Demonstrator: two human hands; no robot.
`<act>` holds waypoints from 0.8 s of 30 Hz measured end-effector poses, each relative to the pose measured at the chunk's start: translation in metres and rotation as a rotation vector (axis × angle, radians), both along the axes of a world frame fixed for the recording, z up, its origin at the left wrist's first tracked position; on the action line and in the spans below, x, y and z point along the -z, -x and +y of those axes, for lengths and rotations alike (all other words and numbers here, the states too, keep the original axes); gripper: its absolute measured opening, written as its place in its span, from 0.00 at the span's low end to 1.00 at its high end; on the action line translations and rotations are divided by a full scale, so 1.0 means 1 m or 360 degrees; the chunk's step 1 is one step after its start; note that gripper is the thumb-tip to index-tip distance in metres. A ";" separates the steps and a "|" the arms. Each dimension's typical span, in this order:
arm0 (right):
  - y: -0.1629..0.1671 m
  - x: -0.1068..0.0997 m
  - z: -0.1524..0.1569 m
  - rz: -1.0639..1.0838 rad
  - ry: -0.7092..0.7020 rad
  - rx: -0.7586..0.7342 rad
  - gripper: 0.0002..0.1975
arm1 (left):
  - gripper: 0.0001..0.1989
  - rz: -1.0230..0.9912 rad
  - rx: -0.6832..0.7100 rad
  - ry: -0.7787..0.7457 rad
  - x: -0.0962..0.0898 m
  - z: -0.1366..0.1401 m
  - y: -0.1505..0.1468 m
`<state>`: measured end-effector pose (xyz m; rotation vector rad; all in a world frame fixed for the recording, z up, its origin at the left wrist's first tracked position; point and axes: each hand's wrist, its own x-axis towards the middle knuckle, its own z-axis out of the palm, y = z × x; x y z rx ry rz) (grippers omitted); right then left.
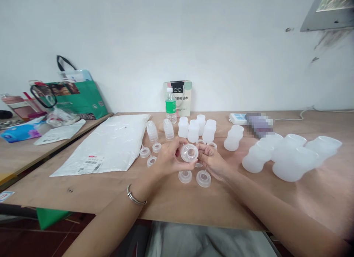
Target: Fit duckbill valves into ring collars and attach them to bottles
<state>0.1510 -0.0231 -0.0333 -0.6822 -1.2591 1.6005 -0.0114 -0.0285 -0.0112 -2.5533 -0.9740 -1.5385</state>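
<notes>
Translucent round cap (pixel 189 152) — face-on, above table edge

A patch of blur covered the object (pixel 260 124) beside the white device (pixel 238 118), so it could not be identified. The left hand (pixel 168 157) and right hand (pixel 211 159) hid the edges of the clear cap (pixel 189 152) and a ring (pixel 198 164) under it. The gray panel (pixel 329 10) was cut off at the upper right corner, and the label print on the white bag (pixel 110 144) was too small to read.

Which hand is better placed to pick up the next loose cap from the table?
Probably the right hand: only its fingertips touch the clear cap, and another cap lies just below it. The left hand carries the held cap.
</notes>
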 end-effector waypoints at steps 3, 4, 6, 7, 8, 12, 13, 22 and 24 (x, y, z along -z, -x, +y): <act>-0.001 -0.004 0.001 -0.0026 -0.0033 0.0031 0.14 | 0.21 0.0004 0.0063 0.0005 0.000 -0.002 0.000; -0.001 -0.005 0.001 -0.0033 -0.0044 0.0044 0.14 | 0.21 -0.0002 0.0073 0.0004 0.000 -0.002 0.000; -0.001 -0.006 0.001 -0.0036 -0.0063 0.0067 0.15 | 0.20 -0.0010 0.0082 0.0004 0.000 -0.003 0.001; -0.002 -0.007 0.001 -0.0038 -0.0074 0.0074 0.15 | 0.20 -0.0008 0.0084 0.0009 -0.001 -0.003 0.001; -0.002 -0.007 0.001 -0.0041 -0.0090 0.0078 0.15 | 0.20 -0.0001 0.0087 0.0023 -0.001 -0.003 0.001; -0.004 -0.008 0.001 -0.0085 -0.0157 0.0099 0.15 | 0.21 0.0051 0.0135 0.0159 0.000 0.002 0.004; -0.006 -0.009 0.002 -0.0115 -0.0178 0.0125 0.14 | 0.22 0.0076 0.0168 0.0217 0.000 0.004 0.005; -0.065 -0.048 0.007 -0.1099 -0.0667 0.0766 0.07 | 0.15 0.0257 -0.0220 0.0530 0.006 0.034 0.019; -0.074 -0.047 0.006 -0.1478 -0.0684 0.0653 0.04 | 0.15 0.0472 -0.0222 0.0546 0.011 0.039 0.019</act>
